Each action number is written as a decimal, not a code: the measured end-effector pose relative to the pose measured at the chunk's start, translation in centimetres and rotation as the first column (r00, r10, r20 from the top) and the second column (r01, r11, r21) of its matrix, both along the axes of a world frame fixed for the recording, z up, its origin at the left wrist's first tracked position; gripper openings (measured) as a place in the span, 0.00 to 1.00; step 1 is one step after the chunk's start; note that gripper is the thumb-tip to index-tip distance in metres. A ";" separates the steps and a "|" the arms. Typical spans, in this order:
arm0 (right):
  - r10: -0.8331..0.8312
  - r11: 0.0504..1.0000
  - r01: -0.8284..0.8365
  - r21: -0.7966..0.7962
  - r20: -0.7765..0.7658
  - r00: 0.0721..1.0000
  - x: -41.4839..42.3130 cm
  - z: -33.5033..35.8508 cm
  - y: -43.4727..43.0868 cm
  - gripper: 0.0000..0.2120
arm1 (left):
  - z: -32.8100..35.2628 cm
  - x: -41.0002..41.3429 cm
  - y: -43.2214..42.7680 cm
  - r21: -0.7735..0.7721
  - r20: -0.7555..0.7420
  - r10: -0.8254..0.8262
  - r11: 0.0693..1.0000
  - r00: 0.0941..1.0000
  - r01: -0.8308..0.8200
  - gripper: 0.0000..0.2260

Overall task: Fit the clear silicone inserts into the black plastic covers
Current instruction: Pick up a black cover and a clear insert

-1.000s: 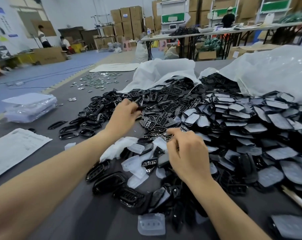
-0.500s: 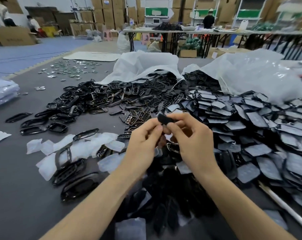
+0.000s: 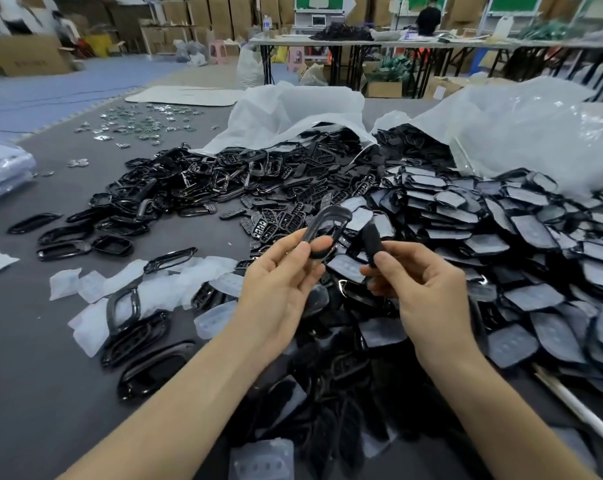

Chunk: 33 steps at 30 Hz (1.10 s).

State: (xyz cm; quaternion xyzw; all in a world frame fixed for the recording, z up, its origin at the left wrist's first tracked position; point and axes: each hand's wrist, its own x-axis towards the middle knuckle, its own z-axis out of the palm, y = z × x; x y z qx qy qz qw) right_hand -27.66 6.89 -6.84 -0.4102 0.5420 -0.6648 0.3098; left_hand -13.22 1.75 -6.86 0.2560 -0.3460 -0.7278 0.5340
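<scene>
Black glossy oval plastic cover (image 3: 313,226), pinched by the left hand (image 3: 279,289), is held at 9 o'clock of a small matte black piece (image 3: 371,237) pinched by the right hand (image 3: 428,292); clear silicone inserts (image 3: 61,284) lie at 8 o'clock of both.

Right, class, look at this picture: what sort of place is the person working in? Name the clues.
Probably a factory or warehouse assembly floor: a heap of glossy black plastic covers spills from a crumpled white plastic sack, and stacked brown cardboard cartons line the back.
</scene>
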 end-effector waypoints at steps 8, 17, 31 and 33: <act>0.071 0.996 -0.080 0.037 0.192 0.979 0.1 0.6 0.1 0.03 | 0.5 0.4 -0.5 0.142 -0.078 -0.051 0.988 0.996 0.062 0.09; 0.135 0.989 -0.149 0.022 0.307 0.942 0.3 0.8 0.2 0.05 | 0.4 0.1 0.3 0.077 0.009 -0.132 0.988 0.991 0.131 0.06; 0.180 0.982 -0.190 0.004 0.299 0.937 0.2 0.8 0.2 0.04 | 0.5 0.0 0.5 0.035 0.046 -0.160 0.987 0.986 0.158 0.07; 0.177 0.982 -0.188 0.006 0.306 0.935 0.2 0.9 0.1 0.04 | 0.6 0.0 0.5 0.035 0.044 -0.160 0.987 0.986 0.159 0.08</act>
